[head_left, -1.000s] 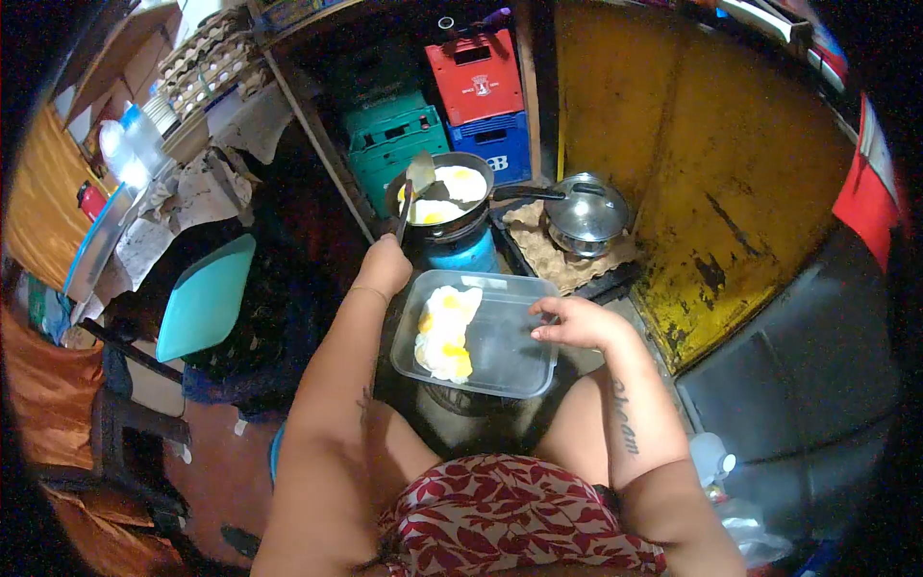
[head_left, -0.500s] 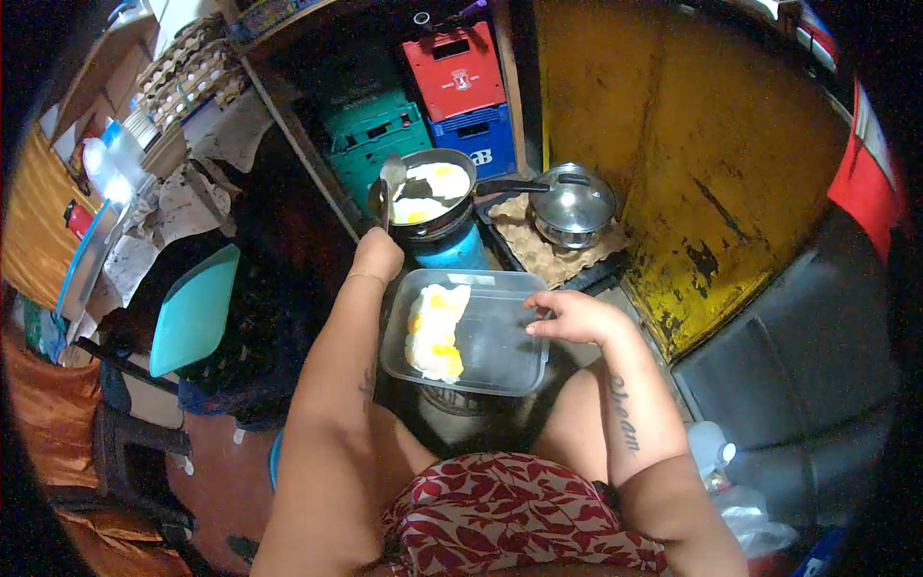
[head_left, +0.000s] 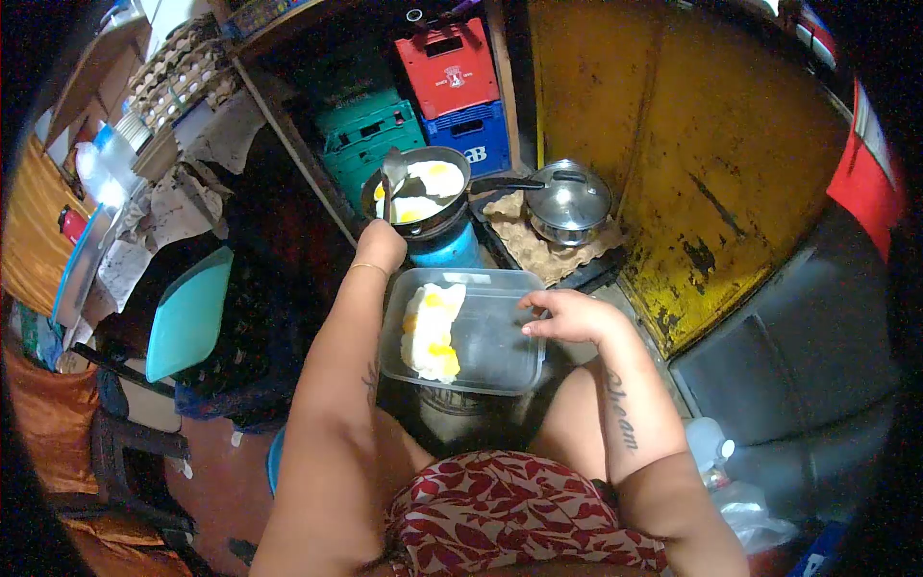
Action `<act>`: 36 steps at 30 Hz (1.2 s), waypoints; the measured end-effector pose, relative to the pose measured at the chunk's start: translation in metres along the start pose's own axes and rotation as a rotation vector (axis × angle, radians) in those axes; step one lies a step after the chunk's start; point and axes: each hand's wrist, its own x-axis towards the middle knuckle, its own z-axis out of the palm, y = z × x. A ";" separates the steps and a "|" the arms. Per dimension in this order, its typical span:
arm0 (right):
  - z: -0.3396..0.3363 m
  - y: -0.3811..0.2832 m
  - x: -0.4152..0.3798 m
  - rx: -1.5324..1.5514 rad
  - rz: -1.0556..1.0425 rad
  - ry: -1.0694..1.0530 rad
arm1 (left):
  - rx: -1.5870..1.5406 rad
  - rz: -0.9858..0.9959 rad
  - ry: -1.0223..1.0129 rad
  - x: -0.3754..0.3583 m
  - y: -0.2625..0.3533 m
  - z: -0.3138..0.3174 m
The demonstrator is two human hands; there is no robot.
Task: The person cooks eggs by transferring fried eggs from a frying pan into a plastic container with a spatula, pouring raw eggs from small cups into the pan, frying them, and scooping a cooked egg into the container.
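My left hand [head_left: 383,247] is closed around the handle of a metal spatula [head_left: 395,169], whose blade is at the left side of a dark frying pan [head_left: 464,199]. Fried eggs [head_left: 437,177] with white edges and yellow yolks lie in the pan. Closer to me, a clear plastic container [head_left: 495,332] holds several cooked eggs [head_left: 430,332] along its left side. My right hand [head_left: 567,317] grips the container's right rim, fingers reaching over the edge. The pan sits on a stove with a blue body [head_left: 447,248].
A lidded steel pot [head_left: 569,204] stands on brown paper right of the pan, near the pan's handle. Red [head_left: 450,69] and blue crates [head_left: 471,139] are stacked behind, beside green ones [head_left: 375,144]. A teal lid [head_left: 190,317] is at left; egg trays [head_left: 183,82] are farther back.
The spatula has shifted and tilted slightly at the pan's left side, and a bit of yellow now shows beside it. My right hand stays on the container.
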 end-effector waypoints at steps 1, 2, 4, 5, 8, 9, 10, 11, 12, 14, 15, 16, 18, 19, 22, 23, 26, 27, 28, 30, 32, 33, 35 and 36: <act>0.000 0.001 0.001 0.000 0.001 0.000 | 0.000 0.000 0.000 -0.002 0.002 -0.002; 0.000 0.003 0.001 0.010 -0.002 -0.002 | -0.026 0.004 0.021 -0.005 0.004 -0.003; 0.000 0.004 0.002 0.020 -0.003 -0.007 | -0.054 0.006 0.041 -0.003 0.003 -0.001; 0.000 0.004 0.002 0.027 -0.002 -0.009 | -0.056 0.025 0.068 0.002 0.001 0.003; 0.000 0.004 0.002 0.035 0.002 -0.011 | -0.028 0.043 0.080 0.010 0.004 0.004; 0.000 0.004 0.002 0.039 0.004 -0.009 | 0.004 0.043 0.065 0.012 0.007 0.003; -0.001 0.004 0.002 0.040 0.007 -0.008 | 0.004 0.045 0.063 0.018 0.007 0.006; -0.002 0.002 0.002 0.031 0.011 -0.012 | 0.023 0.043 0.081 0.025 0.006 0.010; -0.003 0.002 0.001 0.022 0.016 -0.015 | 0.043 0.040 0.098 0.030 0.005 0.013; -0.002 0.005 0.001 0.031 0.015 0.000 | 0.064 0.054 0.102 0.031 0.007 0.011; -0.002 0.007 0.001 0.038 0.011 0.013 | 0.084 0.064 0.110 0.030 0.008 0.011; -0.002 0.007 0.001 0.039 0.012 0.014 | 0.084 0.065 0.108 0.032 0.007 0.011; -0.002 0.007 0.001 0.054 -0.005 0.018 | 0.150 0.121 0.094 0.034 0.004 0.012; -0.002 0.005 0.001 0.054 -0.004 0.019 | 0.150 0.121 0.093 0.031 0.007 0.008; -0.004 0.003 0.000 0.064 0.016 0.007 | 0.215 0.144 0.041 0.025 0.011 0.001; -0.004 0.005 0.000 0.064 0.010 0.016 | 0.210 0.151 0.046 0.026 0.009 0.001; -0.004 0.007 0.001 0.058 -0.011 0.020 | 0.210 0.173 0.061 0.024 0.008 -0.002; -0.004 0.007 0.002 0.052 -0.026 0.014 | 0.214 0.188 0.073 0.022 0.008 -0.004; -0.004 0.007 0.002 0.052 -0.026 0.014 | 0.215 0.188 0.072 0.022 0.007 -0.003; -0.004 0.007 0.002 0.054 -0.018 0.010 | 0.217 0.191 0.069 0.021 0.004 -0.004; -0.004 0.006 0.002 0.062 -0.014 0.006 | 0.199 0.190 0.078 0.023 -0.003 -0.002; -0.004 0.005 0.002 0.070 -0.009 0.003 | 0.180 0.189 0.087 0.023 -0.005 0.000; -0.004 0.005 0.002 0.073 -0.005 -0.002 | 0.159 0.169 0.106 0.019 -0.007 -0.001; -0.004 0.004 0.002 0.077 -0.001 -0.006 | 0.140 0.150 0.124 0.017 -0.009 -0.001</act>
